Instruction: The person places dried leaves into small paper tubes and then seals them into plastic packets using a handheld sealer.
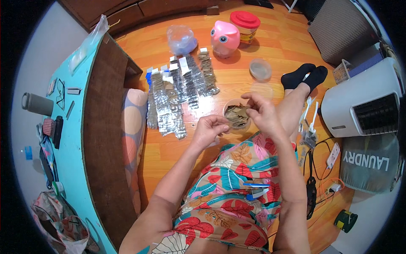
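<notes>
Brown dried leaf pieces [235, 116] fill a clear round plastic tub [240, 129] on the floor in front of me. Over its right side, my right hand [262, 111] pinches one flat brown piece [243, 111] between thumb and fingers. My left hand [211, 129] is at the tub's left rim, its thumb and fingertips close together; whether something thin and clear is between them is hard to tell. Left of the tub lie several long strips of small clear packets [168, 104] with brown contents and white tops. A blue stapler [256, 193] rests on my lap.
Beyond the tub are a clear round lid or dish [260, 70], a pink owl-shaped container [225, 39], a red-lidded jar [245, 27] and a bagged bundle [181, 39]. A turquoise table [71, 133] stands left; an air cooler [361, 98], cords and a power strip [333, 155] are right.
</notes>
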The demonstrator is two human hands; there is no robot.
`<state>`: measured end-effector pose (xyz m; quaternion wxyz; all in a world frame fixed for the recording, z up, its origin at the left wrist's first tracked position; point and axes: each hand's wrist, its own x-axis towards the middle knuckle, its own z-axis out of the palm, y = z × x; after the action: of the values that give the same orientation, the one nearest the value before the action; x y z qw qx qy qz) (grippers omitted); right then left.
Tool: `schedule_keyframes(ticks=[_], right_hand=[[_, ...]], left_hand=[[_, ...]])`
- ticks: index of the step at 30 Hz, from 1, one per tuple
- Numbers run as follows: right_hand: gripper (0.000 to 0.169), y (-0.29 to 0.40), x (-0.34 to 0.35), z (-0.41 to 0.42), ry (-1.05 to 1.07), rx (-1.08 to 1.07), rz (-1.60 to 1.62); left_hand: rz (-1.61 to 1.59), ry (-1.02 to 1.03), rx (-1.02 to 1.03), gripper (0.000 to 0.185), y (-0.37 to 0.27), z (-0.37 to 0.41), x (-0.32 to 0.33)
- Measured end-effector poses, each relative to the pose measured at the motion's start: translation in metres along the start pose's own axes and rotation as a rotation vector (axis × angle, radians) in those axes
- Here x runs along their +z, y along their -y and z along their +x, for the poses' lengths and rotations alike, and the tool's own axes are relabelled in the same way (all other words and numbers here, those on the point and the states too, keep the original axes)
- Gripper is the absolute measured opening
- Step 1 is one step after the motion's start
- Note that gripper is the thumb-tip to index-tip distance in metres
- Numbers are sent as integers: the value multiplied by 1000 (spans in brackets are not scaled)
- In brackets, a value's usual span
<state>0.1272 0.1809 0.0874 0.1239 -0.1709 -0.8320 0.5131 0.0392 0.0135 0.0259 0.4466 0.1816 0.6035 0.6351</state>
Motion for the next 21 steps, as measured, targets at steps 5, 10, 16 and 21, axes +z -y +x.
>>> schedule_keyframes(ticks=[5,10,16,21], right_hand=[[39,1,0,-2,138,45,-10],[38,-3,9,-3,115,6,8],[37,-3,7,-2,66,-12,22],[42,4,16,-4,170,17,-43]], left_hand=[[0,-24,-1,15,-3,-2,-1],[25,-40,-14,17,-5,-2,1],[12,-29,-16,18,-4,-1,0],[52,-4,-46,19,-4,-1,5]])
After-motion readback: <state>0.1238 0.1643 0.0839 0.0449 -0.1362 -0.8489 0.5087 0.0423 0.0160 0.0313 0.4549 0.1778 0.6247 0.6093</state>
